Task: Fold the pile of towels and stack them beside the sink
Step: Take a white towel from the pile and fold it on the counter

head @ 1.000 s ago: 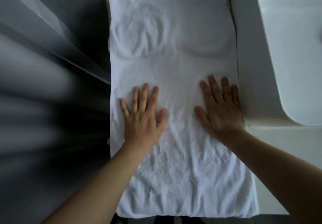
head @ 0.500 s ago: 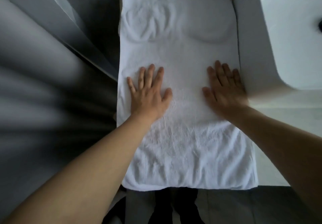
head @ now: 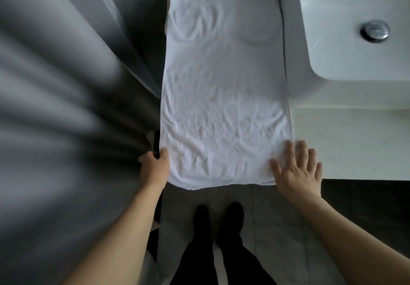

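The white towel [head: 224,98] is laid out flat and lengthwise on the counter [head: 346,142], running away from the person, with its near edge hanging just a bit over the counter's front lip. Surface is pretty wrinkly in the lower half, and there are a couple of curved dents pressed into the far end. It sits just beside the sink [head: 355,40], its right edge running along the basin's outer wall, and there look to be more towel layers underneath since thin edges peek out along the left and far sides. The left hand [head: 154,169] is at the near left corner, fingers curled around the towel's edge with the thumb on top, so it's gripping that corner. The right hand [head: 297,171] is at the near right corner, fingers straight and spread, lying flat, partly on the towel and partly on the bare counter next to it, not holding anything. In the sink you can see the chrome drain [head: 375,30]. To the left there's a grey curtain [head: 55,107], all blurry folds. Below the counter edge is a grey tiled floor [head: 266,229] and the person's dark trousers [head: 213,258].
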The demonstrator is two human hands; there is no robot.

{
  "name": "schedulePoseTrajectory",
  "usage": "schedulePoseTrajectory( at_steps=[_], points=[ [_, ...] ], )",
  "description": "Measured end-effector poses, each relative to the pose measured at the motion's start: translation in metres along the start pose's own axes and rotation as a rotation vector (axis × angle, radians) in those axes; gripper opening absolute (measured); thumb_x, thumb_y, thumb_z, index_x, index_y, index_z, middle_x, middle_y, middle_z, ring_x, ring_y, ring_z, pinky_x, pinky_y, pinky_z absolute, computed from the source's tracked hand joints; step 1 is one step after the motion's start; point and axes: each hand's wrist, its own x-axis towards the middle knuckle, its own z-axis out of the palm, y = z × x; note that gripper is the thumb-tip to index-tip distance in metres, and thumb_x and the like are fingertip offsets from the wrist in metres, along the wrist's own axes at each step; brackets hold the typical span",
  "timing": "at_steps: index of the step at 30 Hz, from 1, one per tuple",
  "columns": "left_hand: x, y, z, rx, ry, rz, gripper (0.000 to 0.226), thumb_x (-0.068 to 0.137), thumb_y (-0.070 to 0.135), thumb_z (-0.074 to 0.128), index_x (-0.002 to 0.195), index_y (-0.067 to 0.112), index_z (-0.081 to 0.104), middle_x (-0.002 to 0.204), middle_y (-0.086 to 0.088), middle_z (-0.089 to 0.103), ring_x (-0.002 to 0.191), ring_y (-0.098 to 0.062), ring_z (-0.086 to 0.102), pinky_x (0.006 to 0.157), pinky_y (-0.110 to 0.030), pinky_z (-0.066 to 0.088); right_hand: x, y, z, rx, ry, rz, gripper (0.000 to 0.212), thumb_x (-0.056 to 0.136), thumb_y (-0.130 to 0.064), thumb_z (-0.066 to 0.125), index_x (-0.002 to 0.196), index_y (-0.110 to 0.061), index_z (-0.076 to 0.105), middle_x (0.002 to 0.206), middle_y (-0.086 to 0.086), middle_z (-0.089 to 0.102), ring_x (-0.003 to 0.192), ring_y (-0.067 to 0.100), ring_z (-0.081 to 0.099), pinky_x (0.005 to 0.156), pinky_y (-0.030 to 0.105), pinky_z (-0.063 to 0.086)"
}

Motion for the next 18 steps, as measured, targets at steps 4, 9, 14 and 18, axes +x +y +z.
schedulePoseTrajectory(
  at_steps=[4,9,14,18],
  points=[
    [-0.011,-0.009,0.0,-0.1,-0.118,0.002,0.037,0.095,0.044,0.049,0.12,0.017,0.048,0.126,-0.005,0.051,0.088,-0.017,0.056,0.065,-0.031,0.044,-0.003,-0.008,0.0,-0.153,0.143,-0.277,0.066,0.099,-0.055,0.008,0.147,-0.03,-0.03,0.153,-0.002,-0.038,0.141,0.02,-0.034,0.117,0.044,-0.018],
    [-0.025,-0.01,0.013,-0.022,0.162,0.185,0.027,0.096,0.019,0.046,0.121,0.014,0.054,0.126,-0.007,0.055,0.087,-0.019,0.054,0.069,-0.03,0.042,0.001,-0.016,0.014,-0.189,-0.015,-0.421,0.063,0.099,-0.056,0.016,0.14,-0.041,-0.03,0.155,-0.009,-0.034,0.139,0.014,-0.035,0.116,0.038,-0.02],
    [-0.019,-0.014,0.004,-0.249,0.191,0.025,0.006,0.085,0.012,0.049,0.089,0.009,0.053,0.089,-0.005,0.059,0.072,-0.024,0.056,0.053,-0.027,0.041,-0.005,-0.014,0.013,0.259,0.239,-0.024,0.073,0.094,-0.04,0.045,0.153,-0.028,0.006,0.16,0.002,-0.002,0.147,0.027,0.0,0.118,0.045,0.006],
    [-0.019,-0.027,0.001,-0.522,-0.101,-0.324,0.042,0.08,0.004,0.044,0.116,0.011,0.064,0.108,-0.008,0.071,0.096,-0.027,0.067,0.082,-0.038,0.05,-0.019,-0.013,0.014,0.834,0.422,0.536,0.052,0.083,-0.012,0.054,0.132,-0.014,0.037,0.14,0.014,0.027,0.099,0.029,0.05,0.083,0.04,0.045]
  ],
)
